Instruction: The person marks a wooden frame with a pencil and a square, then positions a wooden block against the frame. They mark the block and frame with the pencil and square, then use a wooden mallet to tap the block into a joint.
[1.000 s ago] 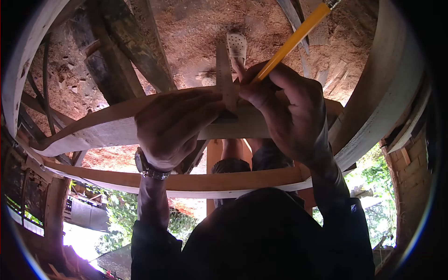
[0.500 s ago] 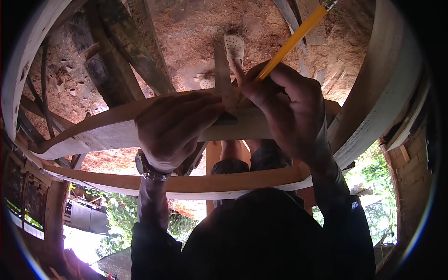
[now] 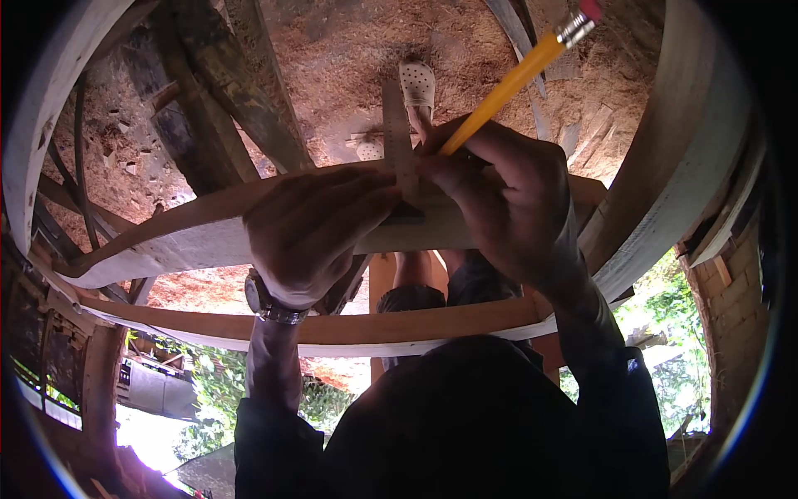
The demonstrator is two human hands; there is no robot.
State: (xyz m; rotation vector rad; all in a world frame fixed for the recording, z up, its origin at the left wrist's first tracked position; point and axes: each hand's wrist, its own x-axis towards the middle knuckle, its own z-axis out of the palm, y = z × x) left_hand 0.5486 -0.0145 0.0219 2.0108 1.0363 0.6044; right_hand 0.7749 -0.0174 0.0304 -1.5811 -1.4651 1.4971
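My right hand (image 3: 519, 204) pinches a yellow pencil (image 3: 505, 90) with a pink eraser end pointing up and right. The pencil's tip is hidden behind my fingers, beside the blade of a try square (image 3: 396, 125). My left hand (image 3: 312, 229), with a watch (image 3: 264, 299) on its wrist, has its fingers closed at the square, whose dark stock lies against the face of a curved wooden plank (image 3: 191, 243). The marked blade crosses the plank's top edge and sticks out past it. Part of the square is covered by my left fingers.
A second curved plank (image 3: 399, 327) runs closer to my body. A broad curved timber (image 3: 665, 158) rises on the right, another (image 3: 41, 125) on the left. Dark beams (image 3: 204, 108) lean over the sawdust-covered ground (image 3: 349, 50). A foot in a perforated clog (image 3: 417, 85) shows beyond the plank.
My right hand has shifted slightly left along the square's blade, and the pencil has moved so its eraser shows. My left hand and the square stay almost in place.
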